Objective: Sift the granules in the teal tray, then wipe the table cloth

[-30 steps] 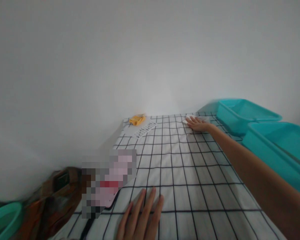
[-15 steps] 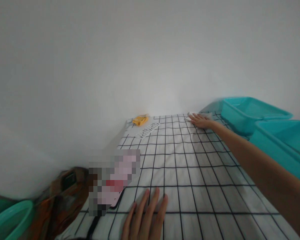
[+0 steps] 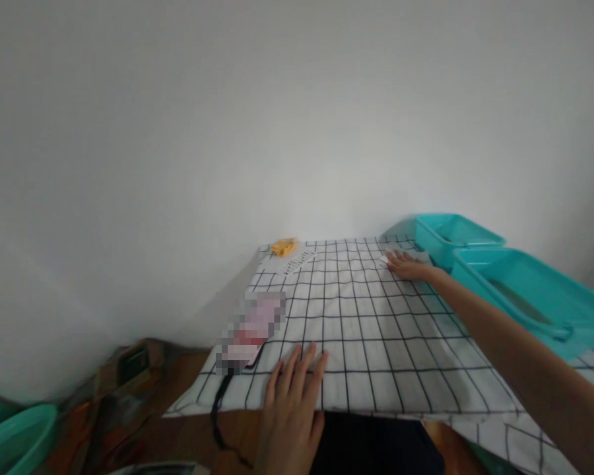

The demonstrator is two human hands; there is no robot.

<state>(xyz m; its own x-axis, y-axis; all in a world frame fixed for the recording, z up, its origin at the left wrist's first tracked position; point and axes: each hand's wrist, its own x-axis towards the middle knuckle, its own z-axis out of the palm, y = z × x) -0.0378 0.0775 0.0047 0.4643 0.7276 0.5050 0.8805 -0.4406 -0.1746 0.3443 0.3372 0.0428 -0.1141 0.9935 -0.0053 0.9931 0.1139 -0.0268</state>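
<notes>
My left hand (image 3: 292,399) rests palm down near the front edge of a white tablecloth (image 3: 366,330) with a black grid, its fingers stretched out. Far to the right, at the end of my outstretched arm, my right hand (image 3: 404,265) lies flat over a white cloth or tissue (image 3: 383,259); most of that piece is hidden beneath the palm. To the left of my left hand is a blurred pink and red phone-like object (image 3: 257,323) with a black cord.
Two turquoise plastic bins (image 3: 448,243) stand along the table's right side. At the far left corner lie a yellow item (image 3: 284,247) and a white slatted piece (image 3: 298,262). A green basin (image 3: 22,435) and a brown box (image 3: 133,366) are on the floor, left.
The view has tilted and drawn back, so the table's front edge and the floor now show. My right hand on the white piece sits slightly nearer the right bins.
</notes>
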